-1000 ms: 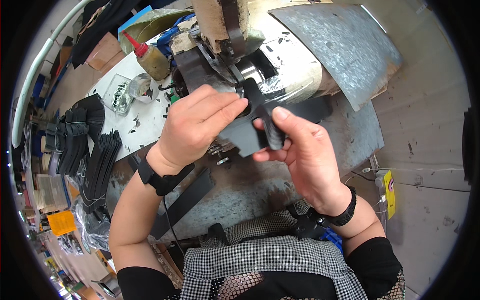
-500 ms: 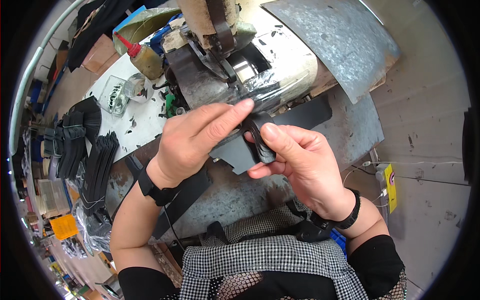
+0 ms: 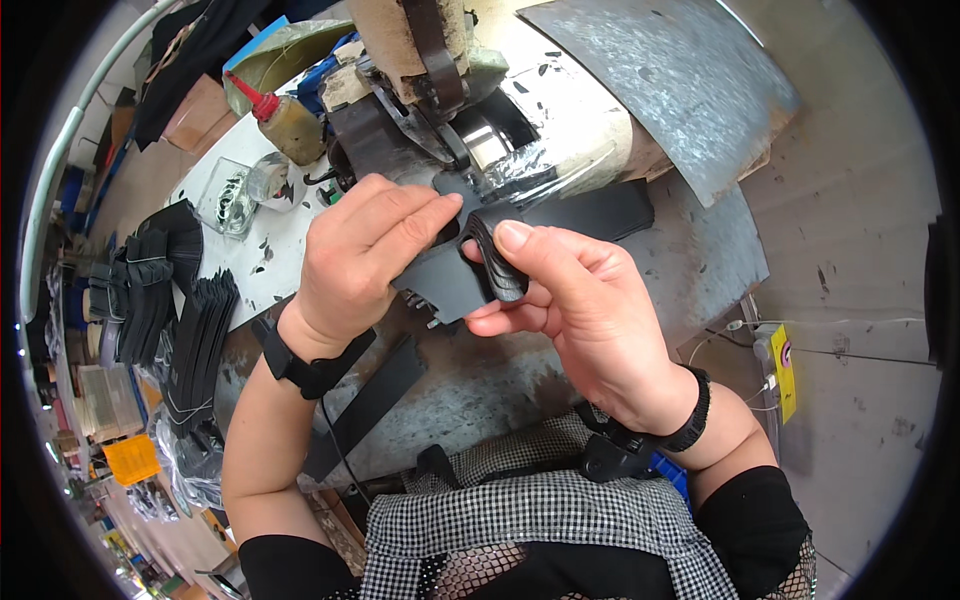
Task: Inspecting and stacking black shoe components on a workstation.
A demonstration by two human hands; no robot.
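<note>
My right hand (image 3: 590, 290) pinches a bent stack of thin black strips (image 3: 497, 262), leather-like, between thumb and fingers. A flat black length (image 3: 600, 212) extends to the right behind that hand, seemingly from the same stack. My left hand (image 3: 372, 240) is closed, its fingers together over the machine's grey plate (image 3: 445, 282). By its fingertips a rounded dark strip end (image 3: 453, 186) shows, close below the presser arm (image 3: 455, 150) of the machine (image 3: 410, 45). My left fingers hide most of that piece.
Bundles of black strips (image 3: 195, 335) lie at the left. A red-tipped bottle (image 3: 290, 125) and clear containers (image 3: 228, 195) stand on the white tabletop. Another black strip (image 3: 375, 400) lies on the metal surface before me. A metal sheet (image 3: 670, 80) covers the far right.
Both hands have shifted slightly left, the right one also a little upward with its bent stack. A rounded dark strip end now shows by my left fingertips, near the presser arm.
</note>
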